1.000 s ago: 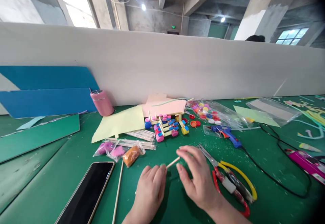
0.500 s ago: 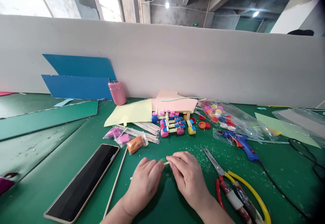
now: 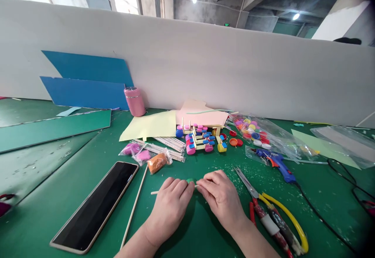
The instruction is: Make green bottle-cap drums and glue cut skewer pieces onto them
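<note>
Low on the green mat, my left hand and my right hand meet with their fingertips pinched on a thin wooden stick. The stick pokes out to the left of my left hand. A small green cap sits on the stick between the two sets of fingertips. Both hands are closed on it.
A phone lies at the left beside a long skewer. Scissors and yellow-handled pliers lie at the right. Behind the hands are clay packets, a stick-and-cap model, a bag of caps, a glue gun and a pink cup.
My hands came together over the stick and pulled slightly nearer to me. The stick now sticks out on the left of my left hand. The view has swung to the left.
</note>
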The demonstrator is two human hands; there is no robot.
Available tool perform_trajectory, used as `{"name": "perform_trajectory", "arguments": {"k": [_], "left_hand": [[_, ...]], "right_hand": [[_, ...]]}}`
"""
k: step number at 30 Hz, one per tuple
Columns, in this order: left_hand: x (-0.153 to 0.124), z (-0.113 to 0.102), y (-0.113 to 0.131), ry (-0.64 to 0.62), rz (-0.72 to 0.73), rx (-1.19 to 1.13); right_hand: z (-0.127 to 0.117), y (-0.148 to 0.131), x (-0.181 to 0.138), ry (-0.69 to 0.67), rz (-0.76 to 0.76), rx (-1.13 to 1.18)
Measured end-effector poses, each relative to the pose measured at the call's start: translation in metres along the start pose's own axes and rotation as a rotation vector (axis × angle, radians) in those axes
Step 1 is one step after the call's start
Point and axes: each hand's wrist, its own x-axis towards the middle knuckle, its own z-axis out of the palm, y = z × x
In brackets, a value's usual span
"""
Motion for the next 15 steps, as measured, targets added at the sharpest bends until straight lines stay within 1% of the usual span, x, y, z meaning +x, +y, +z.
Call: {"name": "perform_trajectory", "arguments": {"k": [6, 10, 12, 15], "left_hand": [[0.003, -0.002, -0.001, -0.025, 0.05, 0.041], [0.006, -0.012, 0.002, -0.009, 0.078, 0.061], [0.005, -0.019, 0.006, -0.039, 0.072, 0.057], [0.001, -0.026, 0.015, -0.129, 0.097, 0.024]], "right_hand": [[0.0, -0.006, 0.001, -0.013, -0.009, -0.06], [-0.006, -0.009, -0.002, -0.036, -0.037, -0.103], [-0.01, -0.01, -0.008, -0.056, -0.055, -0.114], [-0.012, -0.013, -0.021, -0.082, -0.085, -0.113]]}}
